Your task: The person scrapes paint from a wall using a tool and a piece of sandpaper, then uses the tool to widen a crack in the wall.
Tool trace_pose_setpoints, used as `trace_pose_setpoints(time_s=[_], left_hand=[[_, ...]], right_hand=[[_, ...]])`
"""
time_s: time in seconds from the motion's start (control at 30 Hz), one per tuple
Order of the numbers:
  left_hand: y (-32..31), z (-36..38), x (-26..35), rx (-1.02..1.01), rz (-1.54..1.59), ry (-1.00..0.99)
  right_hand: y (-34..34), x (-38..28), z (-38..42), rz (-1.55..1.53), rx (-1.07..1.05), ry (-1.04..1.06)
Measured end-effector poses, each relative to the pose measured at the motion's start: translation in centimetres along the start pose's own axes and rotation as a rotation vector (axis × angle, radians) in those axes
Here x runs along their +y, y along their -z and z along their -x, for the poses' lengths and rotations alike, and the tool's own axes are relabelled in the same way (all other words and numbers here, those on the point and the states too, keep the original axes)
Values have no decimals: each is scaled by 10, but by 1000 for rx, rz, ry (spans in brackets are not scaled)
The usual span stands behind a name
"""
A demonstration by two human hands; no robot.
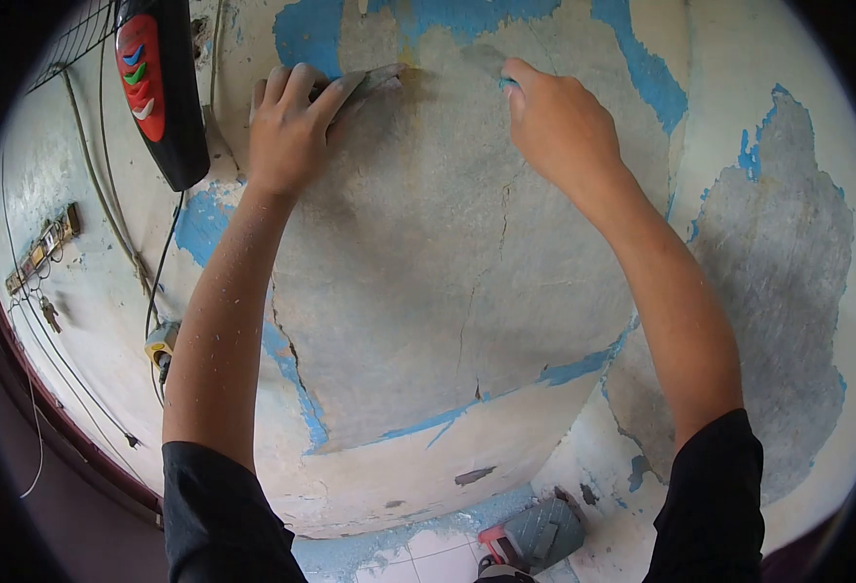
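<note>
High on the wall, my left hand (290,126) has its fingers bent around a flat grey scraper-like piece (352,89), whose tip reaches the bare plaster. My right hand (566,121) is closed around the small teal handle of a scraper (504,85); its blade, a blurred grey shape, points up and left against the wall. Both hands are on the large bare grey plaster patch (399,253), which has cracks and is edged by blue paint (642,63). Pale flecks cling to my left forearm.
At upper left hangs a black and red device (161,92). Cables, a socket (161,340) and a key rack (44,248) are on the left wall. Another peeled patch (778,291) is on the right wall. Below, a grey and red object (543,534) lies on the tiled floor (438,559).
</note>
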State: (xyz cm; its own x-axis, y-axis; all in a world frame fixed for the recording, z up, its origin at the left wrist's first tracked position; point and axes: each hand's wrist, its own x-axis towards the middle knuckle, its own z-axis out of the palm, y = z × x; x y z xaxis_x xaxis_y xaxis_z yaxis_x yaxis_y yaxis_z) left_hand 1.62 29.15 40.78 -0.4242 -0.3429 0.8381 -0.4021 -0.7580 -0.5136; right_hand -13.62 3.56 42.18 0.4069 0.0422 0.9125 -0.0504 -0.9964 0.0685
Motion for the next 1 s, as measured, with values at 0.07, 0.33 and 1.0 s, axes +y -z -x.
trace_pose_setpoints(time_s=[0.07, 0.33, 1.0], left_hand=[[1, -1, -1, 2, -37, -23], [-3, 0, -1, 1, -19, -4], [-4, 1, -4, 27, -59, -29]], right_hand=[[8, -7, 2, 36, -73, -12], [5, -8, 2, 9, -48, -12], [-11, -11, -7, 44, 20, -43]])
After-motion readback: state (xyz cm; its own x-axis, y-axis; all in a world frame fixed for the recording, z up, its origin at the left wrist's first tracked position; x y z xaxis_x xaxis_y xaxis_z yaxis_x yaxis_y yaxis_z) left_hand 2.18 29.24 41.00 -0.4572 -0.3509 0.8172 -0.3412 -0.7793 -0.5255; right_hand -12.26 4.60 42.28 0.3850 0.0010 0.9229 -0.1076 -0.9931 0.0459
